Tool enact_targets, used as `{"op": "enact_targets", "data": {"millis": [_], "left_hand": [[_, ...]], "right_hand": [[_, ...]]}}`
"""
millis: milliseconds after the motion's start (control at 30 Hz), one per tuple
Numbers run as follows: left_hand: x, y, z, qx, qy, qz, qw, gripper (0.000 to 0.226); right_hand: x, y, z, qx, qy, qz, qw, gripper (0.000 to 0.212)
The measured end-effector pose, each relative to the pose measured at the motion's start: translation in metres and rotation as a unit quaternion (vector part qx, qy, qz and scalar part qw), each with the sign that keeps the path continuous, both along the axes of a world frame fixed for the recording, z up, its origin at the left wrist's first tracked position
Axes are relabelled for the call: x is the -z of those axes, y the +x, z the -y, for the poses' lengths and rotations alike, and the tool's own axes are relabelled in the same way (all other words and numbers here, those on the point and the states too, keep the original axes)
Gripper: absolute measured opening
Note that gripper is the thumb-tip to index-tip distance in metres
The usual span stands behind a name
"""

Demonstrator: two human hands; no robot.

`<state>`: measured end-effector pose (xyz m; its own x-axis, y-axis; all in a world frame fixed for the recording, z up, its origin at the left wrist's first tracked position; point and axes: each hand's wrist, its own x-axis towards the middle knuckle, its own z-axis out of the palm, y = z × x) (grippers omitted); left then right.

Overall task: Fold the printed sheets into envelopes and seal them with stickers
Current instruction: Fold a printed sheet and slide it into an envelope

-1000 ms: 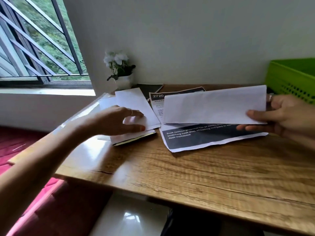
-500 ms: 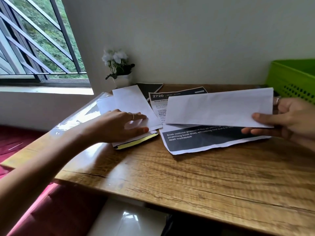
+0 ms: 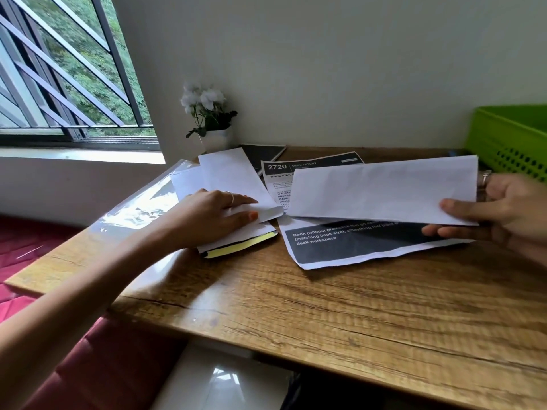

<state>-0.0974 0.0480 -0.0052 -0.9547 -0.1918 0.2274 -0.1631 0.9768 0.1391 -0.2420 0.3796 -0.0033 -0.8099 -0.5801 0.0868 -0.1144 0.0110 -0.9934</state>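
Compared with a second earlier, I saw little change: the long folded white paper envelope (image 3: 381, 192) had drifted slightly right and up in the frame, and the left hand (image 3: 211, 218) had stayed on the same stack.

My right hand (image 3: 500, 213) gripped the envelope by its right end, thumb on the near face and fingers curled behind and under it, holding it lifted above the wooden counter (image 3: 340, 315) and partly over the printed sheet with the black banner (image 3: 349, 244) lying flat there.

My left hand lay palm down with fingers nearly straight, pressing on a folded white sheet (image 3: 233, 179) that topped a small stack of papers with a yellow edge (image 3: 242, 247). Whether the thumb pinched that sheet I could not tell.

A clear plastic sleeve (image 3: 139, 211) lay under the stack at the counter's left corner. Behind stood a small white pot of white flowers (image 3: 211, 119) and a dark notebook (image 3: 263, 153); a green perforated plastic basket (image 3: 512, 137) sat at the far right.
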Motion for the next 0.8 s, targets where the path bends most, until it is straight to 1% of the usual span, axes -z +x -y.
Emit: {"op": "enact_targets", "data": {"millis": [133, 300, 400, 467, 500, 567, 600, 700, 800], "left_hand": [[-0.003, -0.002, 0.001, 0.011, 0.01, -0.009, 1.0, 0.04], [-0.01, -0.005, -0.002, 0.023, 0.05, -0.054, 0.997, 0.029], [-0.011, -0.005, -0.004, 0.043, 0.015, -0.062, 0.997, 0.027], [-0.01, -0.003, -0.005, 0.049, -0.03, -0.058, 0.997, 0.037], [-0.01, -0.002, -0.005, 0.046, -0.051, -0.048, 0.996, 0.047], [-0.009, -0.002, -0.005, 0.044, -0.065, -0.031, 0.996, 0.069], [-0.009, -0.002, -0.005, 0.046, -0.063, -0.026, 0.997, 0.075], [-0.012, -0.003, -0.001, 0.068, -0.06, -0.021, 0.996, 0.081], [-0.017, -0.005, 0.003, 0.097, -0.017, 0.008, 0.995, 0.076]], "right_hand": [[-0.003, 0.001, 0.001, 0.0, -0.005, -0.011, 1.0, 0.098], [-0.005, 0.001, -0.002, -0.002, -0.006, -0.011, 1.0, 0.102], [-0.006, 0.001, -0.001, -0.003, -0.006, -0.012, 1.0, 0.103], [-0.006, 0.0, -0.002, -0.002, -0.006, -0.013, 1.0, 0.102], [-0.006, 0.0, -0.002, -0.001, -0.004, -0.012, 1.0, 0.102], [-0.005, 0.001, -0.002, -0.001, 0.0, -0.01, 1.0, 0.101], [-0.005, 0.0, -0.002, 0.0, 0.001, -0.01, 1.0, 0.101], [-0.004, 0.001, -0.002, 0.005, 0.004, -0.012, 1.0, 0.101], [-0.004, 0.001, -0.002, 0.005, -0.001, -0.009, 1.0, 0.101]]}}
